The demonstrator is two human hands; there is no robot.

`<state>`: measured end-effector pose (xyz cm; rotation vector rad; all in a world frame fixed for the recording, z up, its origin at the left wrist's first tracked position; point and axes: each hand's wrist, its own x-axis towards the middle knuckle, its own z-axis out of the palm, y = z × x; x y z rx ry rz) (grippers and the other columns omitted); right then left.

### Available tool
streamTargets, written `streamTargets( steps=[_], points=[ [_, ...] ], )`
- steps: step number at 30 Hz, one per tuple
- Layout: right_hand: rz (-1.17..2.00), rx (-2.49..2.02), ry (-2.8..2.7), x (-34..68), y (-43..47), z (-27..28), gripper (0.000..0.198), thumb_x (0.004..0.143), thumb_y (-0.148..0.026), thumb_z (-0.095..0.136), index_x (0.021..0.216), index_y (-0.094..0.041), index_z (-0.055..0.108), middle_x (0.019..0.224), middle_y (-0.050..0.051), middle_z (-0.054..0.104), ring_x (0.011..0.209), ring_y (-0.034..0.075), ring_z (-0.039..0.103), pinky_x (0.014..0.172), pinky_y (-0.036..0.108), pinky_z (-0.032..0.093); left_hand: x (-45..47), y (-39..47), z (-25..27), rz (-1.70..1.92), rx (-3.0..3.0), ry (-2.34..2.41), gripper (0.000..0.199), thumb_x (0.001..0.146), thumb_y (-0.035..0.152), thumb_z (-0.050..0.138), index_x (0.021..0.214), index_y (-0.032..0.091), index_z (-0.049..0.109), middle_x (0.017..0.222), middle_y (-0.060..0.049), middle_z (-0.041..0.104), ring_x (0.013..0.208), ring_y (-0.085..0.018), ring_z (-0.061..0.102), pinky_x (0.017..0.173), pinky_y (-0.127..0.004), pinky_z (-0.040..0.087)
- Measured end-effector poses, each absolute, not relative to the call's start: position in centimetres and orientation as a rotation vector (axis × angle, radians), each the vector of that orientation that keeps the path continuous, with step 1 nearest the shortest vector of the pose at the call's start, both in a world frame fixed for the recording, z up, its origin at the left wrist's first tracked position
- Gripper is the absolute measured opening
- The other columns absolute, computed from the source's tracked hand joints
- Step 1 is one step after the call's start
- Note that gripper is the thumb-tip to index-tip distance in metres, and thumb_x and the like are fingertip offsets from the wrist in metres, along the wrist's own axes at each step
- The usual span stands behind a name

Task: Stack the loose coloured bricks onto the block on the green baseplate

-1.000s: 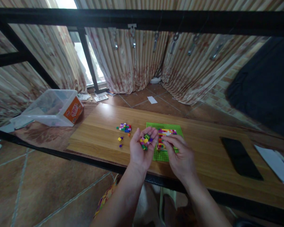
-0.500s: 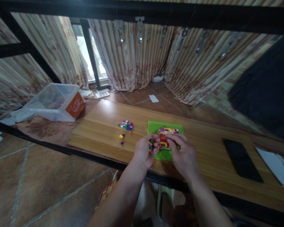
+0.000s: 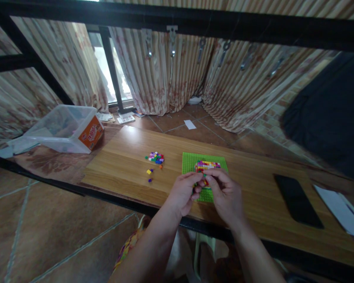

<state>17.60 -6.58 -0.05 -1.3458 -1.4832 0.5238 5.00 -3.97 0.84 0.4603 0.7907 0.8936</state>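
Left hand (image 3: pixel 184 192) is curled, fingers folded over a few small dark-looking plastic bricks (image 3: pixel 194 190) glimpsed in the gaps; count hidden. Cupping like that likely keeps loose parts from scattering. Right hand (image 3: pixel 227 192) has thumb and index pinched on a small green plastic brick (image 3: pixel 204 175), fingertips of both hands meeting there; can't tell which one bears it. Two-sided fingertip grip makes sense, part's too tiny for a palm. Both hands are over the bright green studded plastic baseplate (image 3: pixel 188 158), where a multicoloured block of stacked plastic bricks (image 3: pixel 209 164) sits, near half covered by the fingers (so no read on its front rows). Baseplate lies flat on the long wood-grain tabletop (image 3: pixel 120 169), right in front of the person, presumably so both hands reach it evenly. Mixed-colour pile of loose plastic bricks (image 3: pixel 157 158) is off to the left, apart from the baseplate, probably to leave elbow room. Flat black rectangular slab (image 3: pixel 297 201), phone-like, lies well clear on the right.
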Motion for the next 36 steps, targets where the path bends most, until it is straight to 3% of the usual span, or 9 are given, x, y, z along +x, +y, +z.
streamTargets(
  steps=[15,25,36],
  points=[
    [0.277,-1.394,-1.662,18.4,-6.7,-0.1,0.017,0.093,-0.031,0.056,0.097,-0.025,0.071,0.104,0.005,0.069,0.101,0.021,0.063,0.092,0.041,0.049,4.9,-3.9,0.6,0.871,0.409,0.733,0.034,0.053,0.029,0.087,0.068,0.010,0.062,0.061,0.003,0.050,0.048,-0.002,0.037,0.040,-0.015,0.014],
    [0.186,-1.506,-1.692,19.8,-6.0,-1.4,0.017,0.089,-0.034,0.060,0.088,-0.026,0.075,0.111,0.007,0.064,0.108,0.026,0.057,0.095,0.050,0.045,5.1,-3.4,0.3,0.975,0.553,1.048,0.017,0.068,0.024,0.073,0.061,0.014,0.061,0.049,0.006,0.044,0.039,-0.003,0.029,0.040,-0.020,0.013],
    [0.163,-1.523,-1.659,19.4,-5.5,-2.7,0.017,0.087,-0.034,0.061,0.086,-0.025,0.076,0.116,0.009,0.061,0.113,0.028,0.054,0.097,0.051,0.045,5.5,-3.7,-0.4,0.971,0.670,1.079,0.016,0.065,0.030,0.075,0.065,0.015,0.071,0.046,0.005,0.044,0.045,-0.006,0.033,0.044,-0.021,0.019]
  ],
)
